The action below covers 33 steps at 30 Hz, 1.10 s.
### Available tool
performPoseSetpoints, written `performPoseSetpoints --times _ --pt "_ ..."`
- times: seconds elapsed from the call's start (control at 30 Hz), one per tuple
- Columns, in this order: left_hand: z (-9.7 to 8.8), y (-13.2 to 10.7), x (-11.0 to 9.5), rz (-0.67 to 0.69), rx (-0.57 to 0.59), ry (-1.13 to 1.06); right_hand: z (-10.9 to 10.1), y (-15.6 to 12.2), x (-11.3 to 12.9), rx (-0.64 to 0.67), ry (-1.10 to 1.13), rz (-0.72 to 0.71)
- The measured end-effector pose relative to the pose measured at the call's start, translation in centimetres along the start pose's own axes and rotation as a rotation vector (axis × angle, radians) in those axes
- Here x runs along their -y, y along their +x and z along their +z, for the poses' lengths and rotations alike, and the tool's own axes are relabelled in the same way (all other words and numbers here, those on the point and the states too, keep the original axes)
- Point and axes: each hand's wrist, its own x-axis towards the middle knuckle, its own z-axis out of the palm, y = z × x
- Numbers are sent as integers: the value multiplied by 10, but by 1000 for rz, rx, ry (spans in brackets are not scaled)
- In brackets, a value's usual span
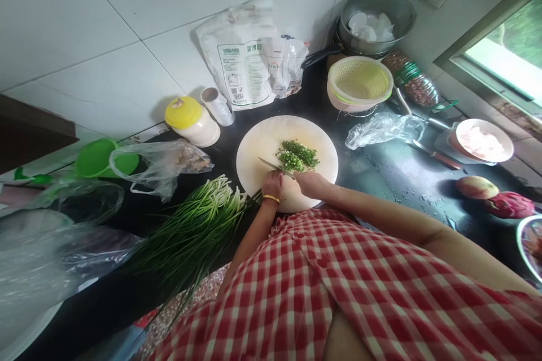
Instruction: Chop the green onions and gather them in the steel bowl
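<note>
Head-worn view; faces forward and down; counter close.

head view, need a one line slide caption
Right hand holds a knife beside chopped greens on a round board, left hand close by, long scallions to the left.

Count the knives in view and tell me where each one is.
2: a knife in the right hand over the round cutting board, and a brown-handled knife on the black counter by the clear plastic bag. Others may be hidden.
</note>
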Motion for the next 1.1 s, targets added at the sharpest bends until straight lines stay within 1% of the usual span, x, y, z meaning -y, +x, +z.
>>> performPoseSetpoints --times 0.13,0.23,0.33,0.4,0.5,0.6,0.73,0.83,0.93,1.1 --pt "-3 0 1 -14 34 -12 6 3 7 -5 -8 -4" --pt "-11 -3 1 21 78 -8 9 7 10 -8 0 -11" --pt "-19 -8 -1 63 81 -18 6 7 5 -7 -5 14" --pt "-21 -11 -2 67 66 -36 2 1 2 -14 -15 33" --pt "-20 -12 -2 52 45 -68 0 -9 2 -31 -28 4" --pt "-16 -11 0 33 44 -73 2 -15 7 -8 -42 -23" --pt "-13 -11 1 16 61 -32 5 -6 16 -2 -37 -19" --pt "-13 -11 0 3 73 -38 6 1 17 -12 -33 -39" --pt "-14 -11 0 0 53 -52 4 0 13 -23 -36 -38" --pt "-12 -11 1 3 44 -26 3 -3 16 19 -29 -18"
